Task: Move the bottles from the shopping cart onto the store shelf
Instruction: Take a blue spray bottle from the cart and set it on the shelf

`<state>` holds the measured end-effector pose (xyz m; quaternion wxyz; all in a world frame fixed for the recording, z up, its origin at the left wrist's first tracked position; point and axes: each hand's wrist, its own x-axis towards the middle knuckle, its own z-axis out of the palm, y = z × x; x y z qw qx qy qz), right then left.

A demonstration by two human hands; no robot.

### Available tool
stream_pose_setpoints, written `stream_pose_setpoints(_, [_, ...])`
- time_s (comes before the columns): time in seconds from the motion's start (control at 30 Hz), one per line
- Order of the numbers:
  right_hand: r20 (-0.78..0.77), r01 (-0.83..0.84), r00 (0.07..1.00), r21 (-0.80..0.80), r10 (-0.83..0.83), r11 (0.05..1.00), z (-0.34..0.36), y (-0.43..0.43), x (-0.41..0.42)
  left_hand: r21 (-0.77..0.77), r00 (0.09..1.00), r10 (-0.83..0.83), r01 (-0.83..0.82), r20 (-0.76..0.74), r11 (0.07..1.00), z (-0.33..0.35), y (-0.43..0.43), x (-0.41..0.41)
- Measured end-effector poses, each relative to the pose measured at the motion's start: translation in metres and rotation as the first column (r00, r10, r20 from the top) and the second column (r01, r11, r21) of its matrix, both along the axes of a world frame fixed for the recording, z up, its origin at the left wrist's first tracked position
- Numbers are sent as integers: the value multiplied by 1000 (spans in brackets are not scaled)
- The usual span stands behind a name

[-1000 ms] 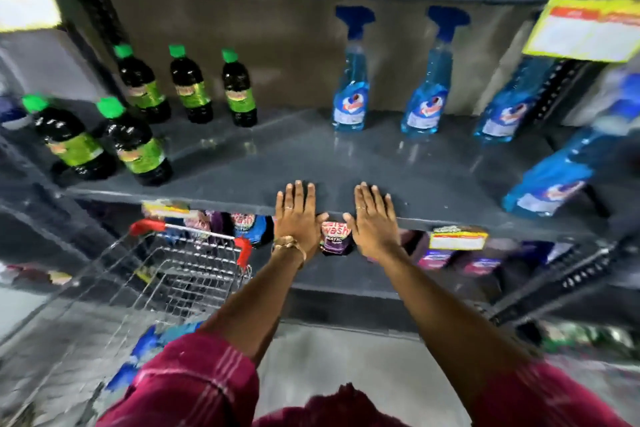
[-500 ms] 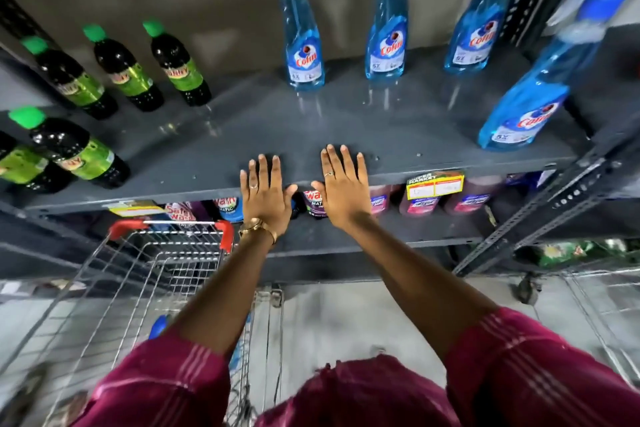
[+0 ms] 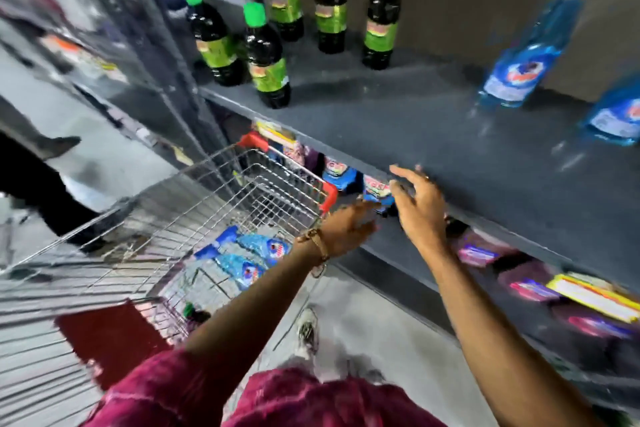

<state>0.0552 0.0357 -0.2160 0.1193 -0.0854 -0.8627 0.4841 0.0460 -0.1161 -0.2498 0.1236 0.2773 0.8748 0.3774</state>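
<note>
Our left hand (image 3: 346, 226) and right hand (image 3: 420, 208) at centre frame, both released and holding nothing, shelf (image 3: 398, 121) edge just above them, two blue spray bottles (image 3: 249, 255) lying in the wire cart (image 3: 221, 204) at lower left — green-capped dark bottles (image 3: 266, 55) standing at upper centre, more blue sprays (image 3: 519, 69) at upper right.

Both empty hands, left (image 3: 349, 225) and right (image 3: 420, 208), hover by the shelf (image 3: 433, 135) edge; blue bottles (image 3: 249, 256) lie in the cart (image 3: 214, 198).

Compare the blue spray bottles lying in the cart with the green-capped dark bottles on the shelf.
The blue spray bottles lie on their sides in the shopping cart; the green-capped dark bottles stand upright on the shelf. The cart pair holds clear blue liquid with blue tops; the shelf bottles are near-black with green labels. I count two in the cart and five on the shelf. Both kinds are labelled.
</note>
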Motion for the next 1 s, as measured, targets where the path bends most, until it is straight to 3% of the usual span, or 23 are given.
stream_pose_setpoints(0.1, [-46, -192, 980, 4, 192, 981, -4, -61, -17, 148, 925, 249, -300, 286, 943, -24, -54, -1])
stream_pose_setpoints(0.17, [29, -354, 935, -10, 354, 935, -17, -100, -29, 176, 732, 453, -603, 508, 778, -49, -100, 0])
stream_pose_setpoints(0.23, [182, -504, 846, -30, 501, 863, -32, -131, -42, 82, 512, 615, -804, 600, 589, -78, -142, 4])
stream_pose_setpoints(0.3, [345, -624, 721, -55, 601, 780, -53, -162, -55, -61, 292, 696, -898, 656, 435, -113, -182, 13])
stream_pose_setpoints(0.4, [536, -706, 577, -53, 617, 706, -84, -193, -70, -247, 90, 706, -899, 702, 360, -157, -218, 29])
stream_pose_setpoints(0.57, [756, -729, 427, -38, 497, 684, -137, -225, -94, -329, -39, 657, -886, 753, 325, -194, -226, 28])
stream_pose_setpoints(0.73, [807, -670, 437, -2, 397, 742, -172, -228, -102, -366, -28, 655, -847, 755, 385, -211, -207, -5])
stream_pose_setpoints(0.87, [844, -665, 395, -10, 362, 747, -188, -228, -108, -435, -58, 646, -784, 761, 442, -235, -193, -34])
stream_pose_setpoints(0.93, [849, -655, 409, 19, 334, 755, -193, -226, -113, -475, -97, 680, -787, 726, 394, -246, -187, -45])
stream_pose_setpoints(1.0, [855, -656, 418, 50, 308, 753, -197, -225, -119, -499, -161, 719, -818, 677, 286, -255, -187, -53])
